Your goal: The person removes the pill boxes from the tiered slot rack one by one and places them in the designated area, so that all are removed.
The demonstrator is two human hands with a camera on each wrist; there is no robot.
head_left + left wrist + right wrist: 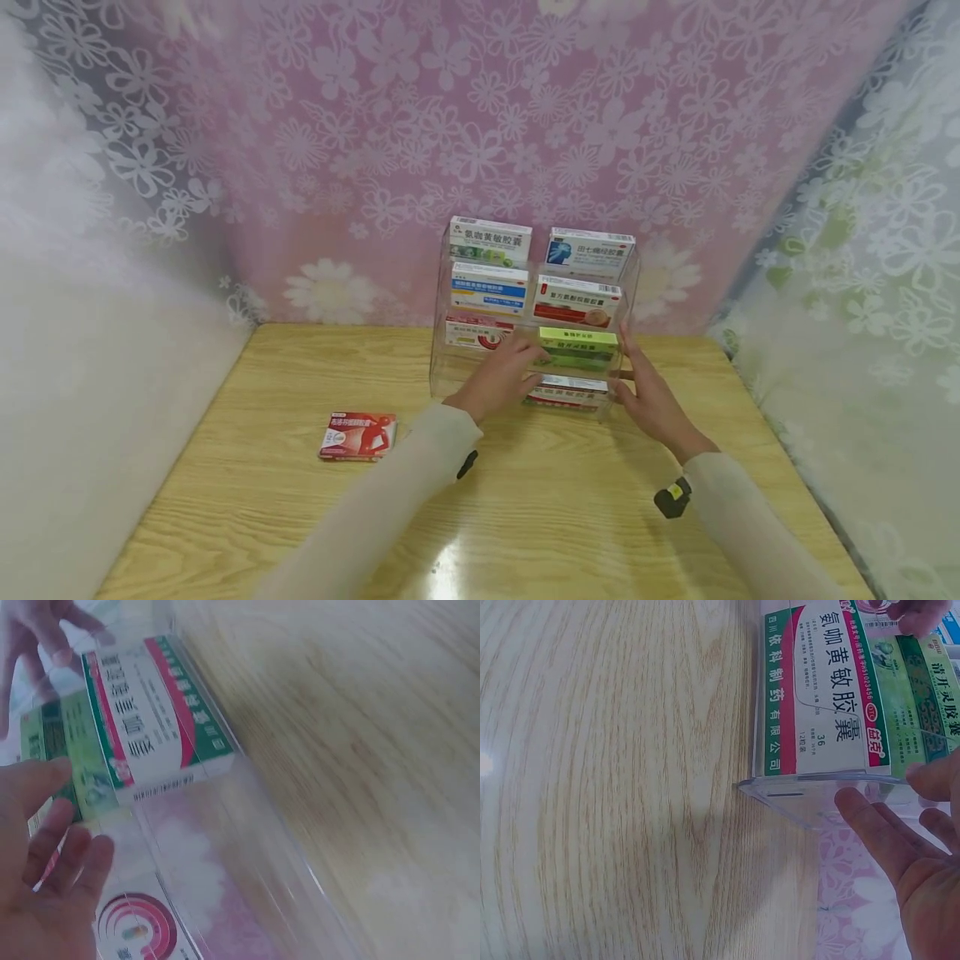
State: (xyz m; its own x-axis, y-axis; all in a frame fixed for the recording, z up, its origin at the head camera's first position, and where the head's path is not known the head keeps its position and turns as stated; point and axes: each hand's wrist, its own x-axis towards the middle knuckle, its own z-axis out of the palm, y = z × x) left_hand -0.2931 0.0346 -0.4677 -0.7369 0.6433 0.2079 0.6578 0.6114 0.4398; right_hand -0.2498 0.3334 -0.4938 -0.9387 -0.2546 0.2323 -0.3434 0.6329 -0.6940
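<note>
A clear acrylic display rack (435, 358) holds medicine boxes in two columns of stepped tiers. My left hand (501, 375) is in front of its lower tiers, fingers loosely bent and spread beside the green medicine box (577, 354); whether they touch it I cannot tell. Nothing is held between thumb and fingers in the left wrist view. Below the green box sits a white, red and green medicine box (825, 690) in the bottom right slot. My right hand (654, 404) rests at the rack's right side, its extended fingers (877, 832) against the clear side wall.
A red medicine box (358, 436) lies flat on the wooden table (247, 500), left of the rack. Upper tiers hold white boxes, among them a blue-striped one (489, 289) and a red-banded one (576, 302). A flowered pink backdrop (360, 167) stands behind.
</note>
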